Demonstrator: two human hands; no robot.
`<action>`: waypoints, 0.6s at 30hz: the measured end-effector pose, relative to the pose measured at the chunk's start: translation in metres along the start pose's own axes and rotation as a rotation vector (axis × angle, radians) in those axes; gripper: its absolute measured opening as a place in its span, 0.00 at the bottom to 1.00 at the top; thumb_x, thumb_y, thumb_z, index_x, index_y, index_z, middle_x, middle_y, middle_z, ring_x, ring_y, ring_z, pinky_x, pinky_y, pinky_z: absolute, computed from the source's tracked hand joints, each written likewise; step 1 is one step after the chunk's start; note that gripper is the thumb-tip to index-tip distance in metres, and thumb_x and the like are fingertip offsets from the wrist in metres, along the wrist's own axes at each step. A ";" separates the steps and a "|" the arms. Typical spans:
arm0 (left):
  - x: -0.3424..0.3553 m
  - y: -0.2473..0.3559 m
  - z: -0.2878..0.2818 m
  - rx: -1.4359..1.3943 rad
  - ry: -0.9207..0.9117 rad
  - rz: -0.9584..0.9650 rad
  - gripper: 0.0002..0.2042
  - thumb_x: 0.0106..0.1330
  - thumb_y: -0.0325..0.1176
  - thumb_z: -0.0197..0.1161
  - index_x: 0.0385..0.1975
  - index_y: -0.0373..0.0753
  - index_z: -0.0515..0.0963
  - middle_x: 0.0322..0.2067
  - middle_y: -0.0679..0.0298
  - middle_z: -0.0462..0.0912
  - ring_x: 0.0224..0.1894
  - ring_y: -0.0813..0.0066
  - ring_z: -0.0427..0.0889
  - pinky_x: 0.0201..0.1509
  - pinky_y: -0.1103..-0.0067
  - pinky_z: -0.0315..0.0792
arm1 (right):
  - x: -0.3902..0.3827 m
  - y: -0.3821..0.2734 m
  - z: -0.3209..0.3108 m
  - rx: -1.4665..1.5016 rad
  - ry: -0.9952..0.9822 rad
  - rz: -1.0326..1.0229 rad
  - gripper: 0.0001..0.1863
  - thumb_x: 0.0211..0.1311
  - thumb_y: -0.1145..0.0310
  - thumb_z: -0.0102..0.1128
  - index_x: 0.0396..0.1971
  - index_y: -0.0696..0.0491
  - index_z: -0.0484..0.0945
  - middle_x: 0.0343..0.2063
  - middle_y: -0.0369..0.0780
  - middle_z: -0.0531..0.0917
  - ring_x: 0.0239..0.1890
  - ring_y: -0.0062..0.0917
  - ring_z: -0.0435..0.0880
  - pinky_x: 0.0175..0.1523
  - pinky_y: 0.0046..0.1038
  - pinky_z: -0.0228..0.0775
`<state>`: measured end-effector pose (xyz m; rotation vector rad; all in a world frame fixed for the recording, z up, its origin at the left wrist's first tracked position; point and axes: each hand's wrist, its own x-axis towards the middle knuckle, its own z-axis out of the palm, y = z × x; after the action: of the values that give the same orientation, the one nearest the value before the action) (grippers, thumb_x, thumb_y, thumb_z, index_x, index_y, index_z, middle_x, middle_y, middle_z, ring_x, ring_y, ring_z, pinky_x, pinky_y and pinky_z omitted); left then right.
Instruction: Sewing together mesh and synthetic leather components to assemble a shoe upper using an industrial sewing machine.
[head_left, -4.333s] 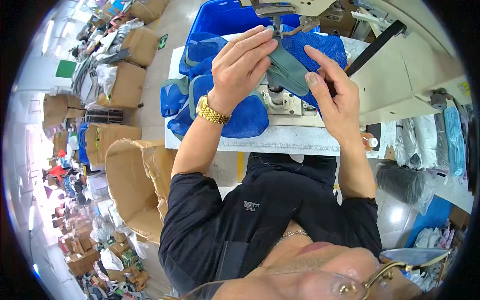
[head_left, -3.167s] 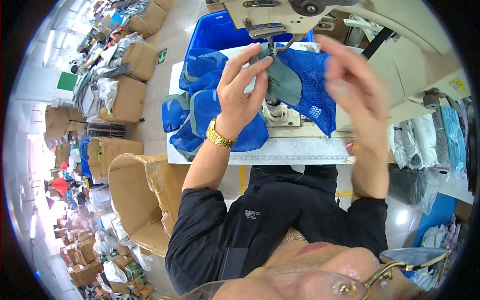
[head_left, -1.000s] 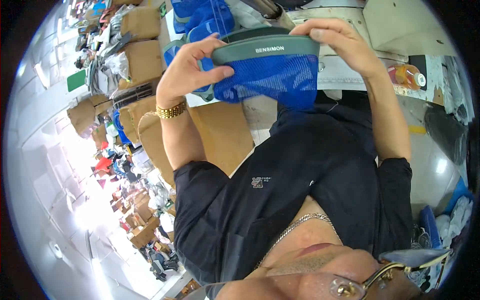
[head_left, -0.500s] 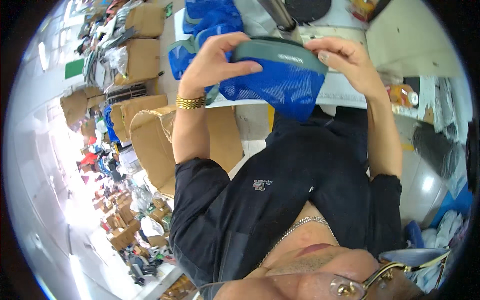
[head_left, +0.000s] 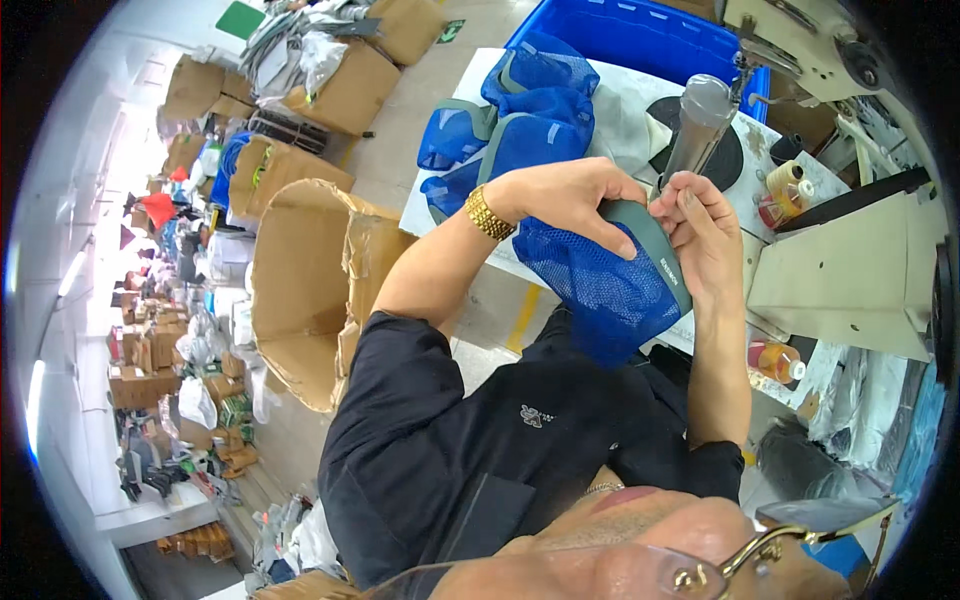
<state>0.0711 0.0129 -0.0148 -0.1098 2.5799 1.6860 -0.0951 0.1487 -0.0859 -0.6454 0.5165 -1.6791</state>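
Note:
A blue mesh bag [head_left: 590, 285] with a grey-green band [head_left: 645, 240] hangs in front of me, off the near edge of the white table [head_left: 510, 255]. My left hand [head_left: 585, 205] grips the band at its upper end, thumb lying over the outside. At the band's far edge, beside the metal post [head_left: 700, 125], the fingers of my right hand [head_left: 705, 225] are pinched on the bag. The thumb and fingertips hide the exact edge there. To the left on the tabletop lies a heap of similar blue mesh bags [head_left: 535, 140].
A sewing machine [head_left: 835, 270] stands at the right, with thread cones [head_left: 785, 180] behind it. Beyond the table is a blue crate [head_left: 640, 45]. An open cardboard box [head_left: 300, 290] sits at my left. A bottle [head_left: 775, 360] lies near my right arm.
My view has turned, so the table now sits further right. Both hands have come closer together, and the bag's band has swung from nearly level to steeply slanted.

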 end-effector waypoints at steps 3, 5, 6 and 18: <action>0.001 -0.005 -0.002 -0.019 0.001 0.020 0.14 0.57 0.36 0.74 0.30 0.33 0.78 0.22 0.73 0.75 0.25 0.87 0.70 0.27 0.83 0.66 | 0.002 -0.003 0.002 -0.141 0.116 0.011 0.10 0.69 0.70 0.57 0.45 0.58 0.79 0.34 0.39 0.85 0.38 0.25 0.86 0.42 0.21 0.74; 0.001 -0.006 -0.004 -0.026 0.003 0.031 0.14 0.57 0.36 0.74 0.30 0.33 0.78 0.22 0.73 0.76 0.25 0.87 0.70 0.27 0.83 0.66 | -0.002 -0.003 0.001 -0.009 0.232 0.024 0.09 0.69 0.70 0.56 0.44 0.57 0.78 0.29 0.37 0.84 0.33 0.24 0.86 0.41 0.21 0.74; 0.001 -0.007 -0.004 -0.034 0.002 0.037 0.14 0.57 0.36 0.74 0.30 0.32 0.78 0.22 0.72 0.76 0.24 0.87 0.70 0.26 0.83 0.66 | -0.001 0.000 0.009 0.098 0.279 -0.022 0.08 0.69 0.70 0.55 0.42 0.57 0.78 0.23 0.34 0.81 0.26 0.22 0.82 0.37 0.19 0.71; 0.007 -0.022 -0.001 0.155 -0.019 0.117 0.17 0.57 0.40 0.72 0.27 0.31 0.77 0.18 0.62 0.74 0.21 0.77 0.71 0.25 0.76 0.66 | -0.029 -0.013 -0.017 -0.720 0.138 -0.118 0.23 0.71 0.69 0.50 0.64 0.58 0.67 0.34 0.35 0.83 0.35 0.17 0.81 0.58 0.24 0.66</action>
<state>0.0661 0.0033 -0.0347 0.0657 2.7400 1.5046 -0.1120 0.1799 -0.0937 -1.0926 1.2287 -1.6404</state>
